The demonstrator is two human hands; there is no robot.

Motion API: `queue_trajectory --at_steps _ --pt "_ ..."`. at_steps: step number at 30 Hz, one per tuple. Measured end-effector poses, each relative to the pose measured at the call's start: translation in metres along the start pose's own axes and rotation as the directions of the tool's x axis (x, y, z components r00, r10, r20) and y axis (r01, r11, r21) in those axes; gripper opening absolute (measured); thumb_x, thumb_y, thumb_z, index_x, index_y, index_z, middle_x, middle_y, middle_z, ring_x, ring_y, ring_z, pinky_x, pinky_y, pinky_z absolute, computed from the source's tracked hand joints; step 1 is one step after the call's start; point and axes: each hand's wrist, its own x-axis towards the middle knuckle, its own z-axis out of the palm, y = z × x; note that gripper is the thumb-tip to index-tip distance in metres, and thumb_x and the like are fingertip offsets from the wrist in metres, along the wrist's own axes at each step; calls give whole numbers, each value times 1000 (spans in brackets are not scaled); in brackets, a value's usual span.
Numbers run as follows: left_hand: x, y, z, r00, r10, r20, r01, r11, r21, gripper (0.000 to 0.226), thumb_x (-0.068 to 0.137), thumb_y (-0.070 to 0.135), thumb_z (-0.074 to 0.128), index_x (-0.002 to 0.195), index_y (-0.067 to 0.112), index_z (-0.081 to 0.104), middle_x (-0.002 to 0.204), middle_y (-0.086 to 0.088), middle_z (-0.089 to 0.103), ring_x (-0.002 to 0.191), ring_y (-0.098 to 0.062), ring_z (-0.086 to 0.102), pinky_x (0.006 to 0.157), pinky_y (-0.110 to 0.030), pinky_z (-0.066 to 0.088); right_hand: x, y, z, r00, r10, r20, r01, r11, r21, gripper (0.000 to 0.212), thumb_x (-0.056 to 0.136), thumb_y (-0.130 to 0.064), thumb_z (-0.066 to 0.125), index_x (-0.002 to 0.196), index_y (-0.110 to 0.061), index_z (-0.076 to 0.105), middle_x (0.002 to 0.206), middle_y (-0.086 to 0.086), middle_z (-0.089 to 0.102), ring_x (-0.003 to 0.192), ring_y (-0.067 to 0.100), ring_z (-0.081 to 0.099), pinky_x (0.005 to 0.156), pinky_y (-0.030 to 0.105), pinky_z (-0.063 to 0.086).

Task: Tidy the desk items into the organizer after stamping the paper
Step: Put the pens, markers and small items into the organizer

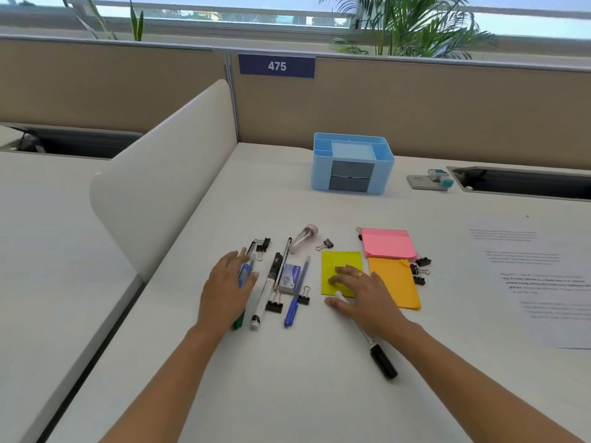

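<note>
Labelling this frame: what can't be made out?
Head view only.
- Printed sheet: text blurred, right side cut by frame edge.
- Pens beneath left hand: hand covers them; count unclear.
- Black-capped marker: part hidden under right hand.
- Organizer: walls hide compartment floors.

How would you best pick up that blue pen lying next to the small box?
I'd pinch the blue pen across its thick lower barrel, coming from above: it lies flat on the desk, and a binder clip crowds its right side higher up.

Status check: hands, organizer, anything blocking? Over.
Left hand open over the pens. Right hand open on yellow pad. Organizer at rear, bare desk before it.
</note>
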Motion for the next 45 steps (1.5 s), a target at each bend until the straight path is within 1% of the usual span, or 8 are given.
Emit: queue_trajectory --at_steps 8,12,16,24,30,36,40,45 --pt "-6 5 0 995 28 -91 -27 1000 5 25 90 21 55 111 10 63 121 -7 58 111 -24 50 91 -35 40 0 9 -14 982 -71 -174 85 993 78 25 90 -11 54 109 -19 67 130 -1 56 121 19 49 94 30 40" --pt "-8 15 5 994 66 -82 -58 994 95 26 87 28 60 106 11 65 109 -6 61 107 -23 50 88 -31 41 -9 15 -25 967 -254 25 253 967 21 60 73 19 35 102 -19 70 125 -5 60 119 17 47 92 33 43" --pt "-8 30 6 996 43 76 -53 990 134 37 85 34 61 116 12 58 108 -4 61 106 -19 53 86 -28 43 -19 28 -28 904 -395 165 414 904 -104 57 78 14 39 107 -26 67 132 -12 56 127 13 39 96 36 42" --pt "-1 37 5 987 -56 150 21 974 225 30 91 21 53 116 7 56 108 -9 64 101 -26 59 82 -33 45 -23 37 -31 829 -556 59 551 795 -251 22 82 -11 63 99 -23 69 117 -5 67 110 25 61 79 39 56" --pt "-1 36 0 996 -62 70 57 996 64 34 90 19 51 123 12 54 106 -7 61 88 -21 55 75 -29 41 -28 34 -33 896 -444 -1 437 882 -179 24 86 -13 61 109 -18 66 122 -2 64 116 24 53 89 39 49" --pt "-5 62 -1 1000 9 -21 -16 927 -375 29 91 13 52 120 11 55 109 0 59 79 -9 54 72 -20 45 -24 24 -26 979 -139 -146 158 979 128 21 88 -21 61 108 -17 63 100 3 65 95 19 55 80 29 44" --pt "-8 83 10 997 76 -27 -80 858 -507 21 89 11 55 109 16 56 97 8 58 80 -1 55 69 -17 48 -19 9 -27 981 49 -190 55 860 507 15 84 -8 65 99 -7 63 86 0 64 83 14 60 71 10 46" --pt "-12 95 34 982 182 43 -125 809 -574 18 88 9 58 102 20 54 90 14 60 77 2 59 74 -29 55 -12 0 -25 977 111 -181 27 783 622 13 81 -11 68 88 -18 60 85 0 66 80 13 63 68 7 48"
